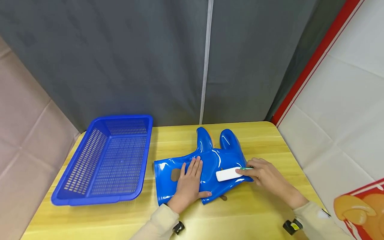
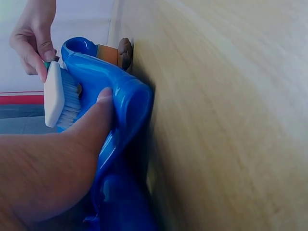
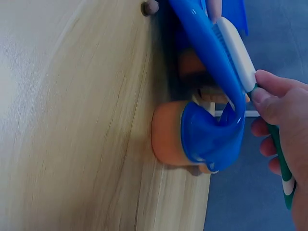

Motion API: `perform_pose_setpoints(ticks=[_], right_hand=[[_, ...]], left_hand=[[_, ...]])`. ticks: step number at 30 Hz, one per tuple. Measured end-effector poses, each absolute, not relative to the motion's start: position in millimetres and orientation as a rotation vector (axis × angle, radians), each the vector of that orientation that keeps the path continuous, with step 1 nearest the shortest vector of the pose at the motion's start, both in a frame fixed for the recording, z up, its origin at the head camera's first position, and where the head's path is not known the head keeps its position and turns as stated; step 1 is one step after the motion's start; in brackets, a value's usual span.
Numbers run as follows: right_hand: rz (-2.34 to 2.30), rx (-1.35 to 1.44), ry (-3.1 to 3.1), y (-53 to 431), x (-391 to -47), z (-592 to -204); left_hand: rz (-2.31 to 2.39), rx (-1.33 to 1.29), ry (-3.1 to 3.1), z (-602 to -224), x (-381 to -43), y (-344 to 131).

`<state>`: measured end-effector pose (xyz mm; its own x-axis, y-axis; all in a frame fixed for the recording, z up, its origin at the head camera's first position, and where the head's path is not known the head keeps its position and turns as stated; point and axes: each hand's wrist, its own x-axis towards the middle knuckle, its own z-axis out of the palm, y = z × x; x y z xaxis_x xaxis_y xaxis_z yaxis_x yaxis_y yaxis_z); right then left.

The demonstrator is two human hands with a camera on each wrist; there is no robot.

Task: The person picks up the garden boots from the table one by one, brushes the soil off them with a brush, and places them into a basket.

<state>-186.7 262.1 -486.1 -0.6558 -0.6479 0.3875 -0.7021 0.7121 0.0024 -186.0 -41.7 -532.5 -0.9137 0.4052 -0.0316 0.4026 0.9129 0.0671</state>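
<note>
Under the left hand (image 1: pixel 188 186) lies a glossy, brown-patched blue item (image 1: pixel 210 165).

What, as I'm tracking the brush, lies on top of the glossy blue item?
On the glossy blue item are the left hand and a brush held by the right hand; a brown patch shows too. The surface under palm and brush cannot be seen.

Narrow gap between basket (image 1: pixel 90 200) and glossy blue item (image 1: pixel 210 163), roomier tabletop (image 1: pixel 264 140) at far right.
</note>
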Motion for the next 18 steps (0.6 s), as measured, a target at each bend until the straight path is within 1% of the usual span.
perform_pose_setpoints(ticks=[4, 11, 18], right_hand=[[0.237, 1.042, -2.55, 272, -188, -486], [0.227, 0.915, -2.527, 288, -192, -486], [0.294, 0.969, -2.564, 285, -190, -485]], left_hand=[[0.089, 0.65, 3.039, -532, -183, -42], [0.082, 0.626, 3.037, -532, -180, -44], [0.089, 0.634, 3.042, -531, -184, -41]])
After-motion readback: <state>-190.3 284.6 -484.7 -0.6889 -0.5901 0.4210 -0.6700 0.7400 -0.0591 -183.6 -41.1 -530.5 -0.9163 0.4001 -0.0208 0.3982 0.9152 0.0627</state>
